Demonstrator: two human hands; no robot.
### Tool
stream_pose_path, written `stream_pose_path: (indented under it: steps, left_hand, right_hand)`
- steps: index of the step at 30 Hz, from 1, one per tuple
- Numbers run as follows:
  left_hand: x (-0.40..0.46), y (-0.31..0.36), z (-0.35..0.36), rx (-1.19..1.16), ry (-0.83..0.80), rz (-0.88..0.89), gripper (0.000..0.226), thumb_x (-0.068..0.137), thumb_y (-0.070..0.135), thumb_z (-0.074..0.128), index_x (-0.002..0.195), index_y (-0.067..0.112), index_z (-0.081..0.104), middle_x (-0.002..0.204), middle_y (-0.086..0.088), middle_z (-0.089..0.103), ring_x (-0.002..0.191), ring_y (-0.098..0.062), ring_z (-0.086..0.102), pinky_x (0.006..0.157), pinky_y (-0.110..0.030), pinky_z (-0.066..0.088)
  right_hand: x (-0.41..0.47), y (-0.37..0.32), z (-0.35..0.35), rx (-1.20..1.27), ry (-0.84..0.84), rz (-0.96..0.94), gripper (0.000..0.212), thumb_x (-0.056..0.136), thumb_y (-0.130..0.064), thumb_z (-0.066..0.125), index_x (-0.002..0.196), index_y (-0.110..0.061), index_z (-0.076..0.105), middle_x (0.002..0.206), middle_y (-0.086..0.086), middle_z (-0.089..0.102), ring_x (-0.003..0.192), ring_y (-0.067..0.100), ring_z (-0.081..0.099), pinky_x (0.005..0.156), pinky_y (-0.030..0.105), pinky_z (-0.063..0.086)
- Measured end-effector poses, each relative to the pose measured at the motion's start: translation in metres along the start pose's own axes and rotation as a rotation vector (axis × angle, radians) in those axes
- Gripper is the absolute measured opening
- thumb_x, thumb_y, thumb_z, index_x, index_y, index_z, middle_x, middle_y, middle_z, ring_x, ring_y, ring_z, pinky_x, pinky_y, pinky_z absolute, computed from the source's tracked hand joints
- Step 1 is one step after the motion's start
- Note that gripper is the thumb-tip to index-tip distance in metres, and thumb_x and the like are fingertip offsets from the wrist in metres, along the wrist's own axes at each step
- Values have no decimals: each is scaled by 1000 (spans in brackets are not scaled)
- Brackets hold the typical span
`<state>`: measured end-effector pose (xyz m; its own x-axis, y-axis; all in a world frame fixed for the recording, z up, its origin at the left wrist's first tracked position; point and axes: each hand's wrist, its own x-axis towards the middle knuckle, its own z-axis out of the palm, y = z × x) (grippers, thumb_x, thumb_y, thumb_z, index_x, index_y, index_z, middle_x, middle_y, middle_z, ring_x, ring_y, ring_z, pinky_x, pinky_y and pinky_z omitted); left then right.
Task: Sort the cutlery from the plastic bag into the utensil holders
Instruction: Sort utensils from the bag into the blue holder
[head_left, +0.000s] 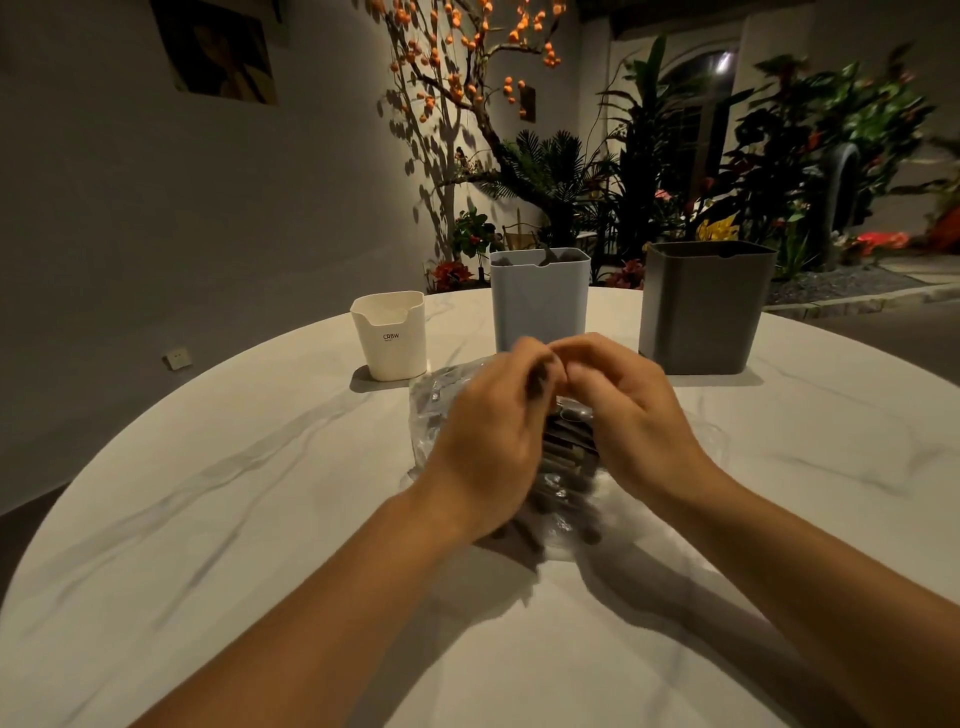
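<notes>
Centre of frame: your left hand (493, 441) and right hand (631, 415) meet over the clear plastic bag (441, 410), fingertips curled in toward each other at its far end. Looks like both are pinching the bag's mouth or a dark piece at the opening; motion blur there, so I can't tell which. Judgement: you're opening it or drawing out the first piece.

The bag lies flat on the table, long axis running away from you. Dark-handled cutlery (563, 457) is bundled inside, visible between your wrists. Exact types are too blurred to call.

Three utensil holders stand in a row just beyond the bag, open tops up, likely so each is a short reach from the bag:
- white holder (392, 340), centre-left, short, printed "CRBW"
- blue-grey holder (540, 301), centre, taller, something dark poking above its rim
- dark grey holder (704, 312), centre-right, tallest; contents not visible

Surface: round white marble-look table (208, 519) with grey veining; hard and smooth, so the bag may slide if you tug.

Room: dim, warm spot lighting. Grey wall with a picture (218, 52) at upper left, wall socket (177, 357) at mid-left. Tree with orange fruit (467, 57) at top centre, dense green plants (753, 171) with red flowers at upper right.
</notes>
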<state>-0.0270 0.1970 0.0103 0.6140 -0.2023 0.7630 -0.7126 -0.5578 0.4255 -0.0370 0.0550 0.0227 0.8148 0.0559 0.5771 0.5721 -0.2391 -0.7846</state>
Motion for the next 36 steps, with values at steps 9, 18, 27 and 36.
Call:
stream_pose_path:
  steps: [9,18,27,36]
  left_hand:
    - [34,11,-37,-781,276,-498,36,110,24,33,98,9,63,77,1,71,80,-16,72,83,-29,59]
    - [36,9,-44,-1237,312,-699,39,110,26,33,95,7,63,88,-11,74,90,-25,74,96,-43,56]
    - [34,0,-45,-1193,271,-867,36,107,36,40,113,5,59,93,-11,74,93,-25,74,92,-43,58]
    - [18,-21,-42,471,87,266,63,68,-8,54,128,10,51,139,-13,46,133,-29,39,117,-36,28]
  right_hand:
    - [0,2,6,-64,-231,126,41,101,-4,45,130,-29,60,124,-17,64,118,-1,58,98,17,47]
    - [-2,-2,4,60,-299,268,20,99,-33,53,112,-30,67,105,-7,71,103,12,67,85,27,56]
    - [-1,-8,5,76,-406,385,18,100,-29,52,113,-22,64,69,-5,53,60,7,48,54,19,39]
    - [3,-8,-2,112,-358,513,23,102,-29,50,105,-13,66,65,-3,49,58,8,44,53,21,39]
